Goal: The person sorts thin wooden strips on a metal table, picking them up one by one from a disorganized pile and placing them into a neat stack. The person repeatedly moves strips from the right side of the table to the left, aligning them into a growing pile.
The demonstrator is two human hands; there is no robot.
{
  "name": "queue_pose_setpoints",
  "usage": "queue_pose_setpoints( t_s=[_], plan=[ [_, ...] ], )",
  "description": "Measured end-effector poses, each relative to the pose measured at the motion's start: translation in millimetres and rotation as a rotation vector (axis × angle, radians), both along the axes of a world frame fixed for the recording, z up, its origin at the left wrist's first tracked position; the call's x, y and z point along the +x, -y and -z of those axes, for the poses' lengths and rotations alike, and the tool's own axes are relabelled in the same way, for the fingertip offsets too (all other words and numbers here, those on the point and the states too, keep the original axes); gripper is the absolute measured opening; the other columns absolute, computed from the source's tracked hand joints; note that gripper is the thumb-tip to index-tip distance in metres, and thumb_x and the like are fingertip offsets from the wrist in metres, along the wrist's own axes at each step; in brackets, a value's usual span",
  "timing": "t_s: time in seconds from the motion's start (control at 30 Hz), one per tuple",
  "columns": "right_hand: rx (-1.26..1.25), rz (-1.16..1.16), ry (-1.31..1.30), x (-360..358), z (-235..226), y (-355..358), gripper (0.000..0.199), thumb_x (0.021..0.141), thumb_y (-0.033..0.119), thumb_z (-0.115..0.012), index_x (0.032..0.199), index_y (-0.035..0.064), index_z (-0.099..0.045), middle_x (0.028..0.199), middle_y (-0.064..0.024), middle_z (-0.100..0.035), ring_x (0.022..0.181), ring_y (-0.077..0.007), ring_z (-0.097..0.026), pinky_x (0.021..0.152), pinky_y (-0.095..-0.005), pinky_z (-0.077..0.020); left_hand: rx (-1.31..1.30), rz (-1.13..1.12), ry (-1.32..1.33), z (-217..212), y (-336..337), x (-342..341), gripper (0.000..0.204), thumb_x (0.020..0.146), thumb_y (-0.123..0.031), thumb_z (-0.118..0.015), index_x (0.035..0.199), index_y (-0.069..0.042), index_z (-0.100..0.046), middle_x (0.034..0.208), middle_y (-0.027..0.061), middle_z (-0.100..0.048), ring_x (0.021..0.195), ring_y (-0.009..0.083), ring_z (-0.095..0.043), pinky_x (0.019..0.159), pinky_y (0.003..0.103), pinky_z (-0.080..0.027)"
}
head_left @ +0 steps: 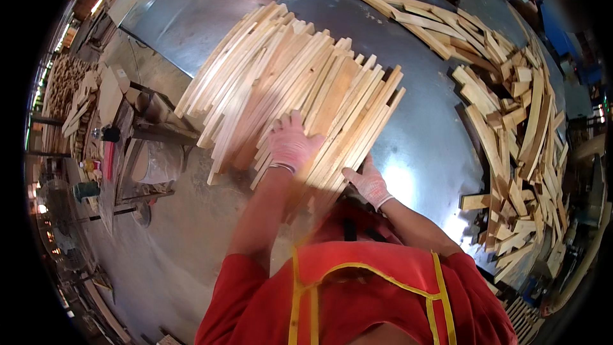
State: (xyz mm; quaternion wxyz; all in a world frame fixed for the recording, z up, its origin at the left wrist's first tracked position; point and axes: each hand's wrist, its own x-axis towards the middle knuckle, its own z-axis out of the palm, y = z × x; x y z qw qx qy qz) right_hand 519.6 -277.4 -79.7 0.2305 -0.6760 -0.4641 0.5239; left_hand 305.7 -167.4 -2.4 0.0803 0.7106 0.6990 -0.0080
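No packages, labels, signs or screens can be made out anywhere around the metal table; small coloured items on the cluttered bench to its left are too blurred to tell what they are

The near ends of the wooden slats are covered by the gloved left hand and the gloved right hand, and the lowest slat ends below the left hand are smeared by blur, so that single pieces cannot be told apart there. Whether the fingers are closed around any slat or only laid flat on the bundle cannot be made out. The scrap heap is bent and squeezed toward the right rim, the metal table under it is mostly covered, and the stacks and machines at the dark left rim are too small to be identified.
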Motion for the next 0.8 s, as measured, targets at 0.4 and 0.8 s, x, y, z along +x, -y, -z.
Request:
queue_pose_setpoints(
  t_s=[0.4,0.8],
  plan=[
    [-0.062,0.023,-0.091,-8.2,-28.8,-6.2,0.098,0.091,0.033,-0.078,0.162,-0.0030,-0.021,0.132,-0.0245,-0.069,0.116,-0.0338,-0.069,0.100,-0.0401,-0.0532,-0.098,-0.096,0.163,-44.4,-30.1,-40.1,0.050,0.080,-0.038,-0.084,0.114,-0.007,-0.066,0.118,0.0170,-0.071,0.114,0.0320,-0.068,0.096,0.043,-0.056],
    [-0.223,-0.086,0.026,-6.4,-73.7,-11.9,0.109,0.094,0.053,-0.067,0.164,-0.0114,-0.013,0.130,-0.0324,-0.069,0.124,-0.0431,-0.067,0.107,-0.0461,-0.0511,0.335,0.151,0.102,50.3,-67.6,-167.6,0.099,0.075,-0.041,-0.090,0.161,-0.017,-0.047,0.131,0.0154,-0.065,0.110,0.0325,-0.069,0.092,0.043,-0.060]
  ],
)
